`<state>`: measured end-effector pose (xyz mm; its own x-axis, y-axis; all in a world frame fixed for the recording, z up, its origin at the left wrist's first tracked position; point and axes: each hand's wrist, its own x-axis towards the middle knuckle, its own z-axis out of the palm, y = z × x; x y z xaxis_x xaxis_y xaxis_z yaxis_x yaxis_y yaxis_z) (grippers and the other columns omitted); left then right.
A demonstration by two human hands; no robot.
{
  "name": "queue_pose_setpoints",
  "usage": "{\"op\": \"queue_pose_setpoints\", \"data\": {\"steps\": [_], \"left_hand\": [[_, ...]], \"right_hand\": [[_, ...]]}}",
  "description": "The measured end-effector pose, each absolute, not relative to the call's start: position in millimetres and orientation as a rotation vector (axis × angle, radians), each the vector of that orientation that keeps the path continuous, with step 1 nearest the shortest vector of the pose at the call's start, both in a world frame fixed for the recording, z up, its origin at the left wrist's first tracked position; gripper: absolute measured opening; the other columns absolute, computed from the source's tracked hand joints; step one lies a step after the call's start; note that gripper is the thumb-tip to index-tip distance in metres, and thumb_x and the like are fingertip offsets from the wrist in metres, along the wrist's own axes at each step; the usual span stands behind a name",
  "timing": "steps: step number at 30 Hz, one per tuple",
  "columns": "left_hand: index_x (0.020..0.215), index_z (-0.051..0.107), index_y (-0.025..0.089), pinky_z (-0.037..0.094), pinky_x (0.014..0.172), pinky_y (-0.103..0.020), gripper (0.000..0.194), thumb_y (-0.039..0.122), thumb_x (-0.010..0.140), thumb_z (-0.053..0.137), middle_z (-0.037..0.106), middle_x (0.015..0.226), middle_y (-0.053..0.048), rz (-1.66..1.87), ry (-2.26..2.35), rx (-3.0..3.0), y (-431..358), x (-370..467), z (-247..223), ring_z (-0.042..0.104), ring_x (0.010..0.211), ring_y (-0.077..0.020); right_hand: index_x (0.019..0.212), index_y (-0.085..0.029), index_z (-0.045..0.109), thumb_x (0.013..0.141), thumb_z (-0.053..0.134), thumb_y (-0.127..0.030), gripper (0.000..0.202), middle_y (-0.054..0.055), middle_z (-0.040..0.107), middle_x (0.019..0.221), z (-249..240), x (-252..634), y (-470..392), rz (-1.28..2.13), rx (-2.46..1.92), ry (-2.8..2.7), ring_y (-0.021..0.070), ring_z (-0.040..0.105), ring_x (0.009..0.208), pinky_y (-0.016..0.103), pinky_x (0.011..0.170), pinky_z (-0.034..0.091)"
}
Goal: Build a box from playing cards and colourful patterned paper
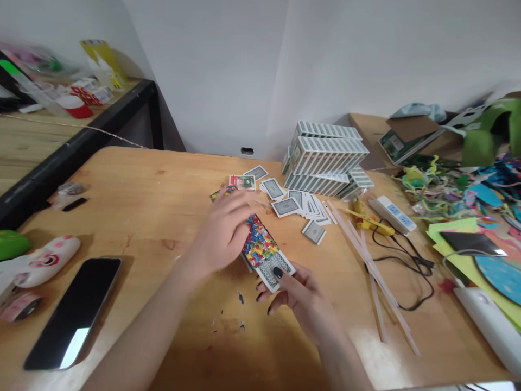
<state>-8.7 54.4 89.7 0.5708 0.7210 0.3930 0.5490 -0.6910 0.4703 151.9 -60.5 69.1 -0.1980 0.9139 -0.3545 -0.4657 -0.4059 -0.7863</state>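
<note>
My right hand [303, 301] pinches a grey-backed playing card [272, 271] at its near end, thumb on top and fingers beneath. A strip with a bright multicoloured pattern [262, 239] overlaps the far part of this card. My left hand [223, 231], slightly blurred, reaches over the strip's far end with its fingers stretched forward. Whether its fingertips touch the strip is hidden. Another multicoloured piece [222, 192] shows just beyond the left fingers. Past it lies a red and green card box [243, 182].
Loose playing cards [286, 206] lie spread before stacked striped boxes [328, 157]. On the right are glue sticks [372, 266], a yellow glue gun [368, 221], a power strip [393, 213] and cables. A phone [75, 312] rests at left. Craft scraps [443, 190] crowd the far right.
</note>
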Motion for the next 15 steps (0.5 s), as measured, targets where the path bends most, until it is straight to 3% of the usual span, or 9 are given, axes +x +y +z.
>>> {"op": "queue_pose_setpoints", "data": {"steps": [4,8,11,15], "left_hand": [[0.121,0.053,0.022,0.017,0.111,-0.051,0.054,0.004,0.071,0.042,0.054,0.128,-0.002,0.66,0.628,2.648,27.4,-27.1,87.5,0.037,0.128,-0.0221],[0.112,0.059,0.025,0.025,0.105,-0.053,0.041,0.007,0.077,0.05,0.061,0.118,-0.003,0.935,0.722,2.77,16.3,-26.7,71.3,0.043,0.121,-0.0236],[0.099,0.066,0.032,0.035,0.094,-0.049,0.035,0.008,0.075,0.058,0.06,0.11,-0.004,1.224,0.984,2.728,7.5,-27.2,57.2,0.044,0.11,-0.0253],[0.093,0.07,0.034,0.04,0.076,-0.037,0.034,0.007,0.075,0.058,0.052,0.091,-0.005,1.365,1.324,2.521,-6.6,-31.9,43.0,0.05,0.086,-0.0196]], "right_hand": [[0.081,-0.014,0.059,0.082,0.057,-0.037,0.023,0.004,0.067,0.069,70.1,151.0,-59.8,1.751,-1.055,-0.648,0.0093,0.061,0.049,0.014,0.039,0.045],[0.082,-0.015,0.055,0.081,0.058,-0.04,0.025,0.003,0.066,0.07,72.2,151.7,-61.9,1.746,-1.142,-0.833,0.0081,0.057,0.043,0.016,0.036,0.043],[0.081,-0.017,0.056,0.074,0.066,-0.037,0.024,0.002,0.065,0.071,74.7,163.9,-62.9,1.651,-1.321,-1.155,0.0105,0.059,0.052,0.019,0.042,0.046],[0.092,-0.021,0.058,0.072,0.069,-0.029,0.024,0.005,0.063,0.09,75.9,181.4,-52.8,1.023,-1.485,-1.548,0.0158,0.06,0.079,0.026,0.062,0.052]]}}
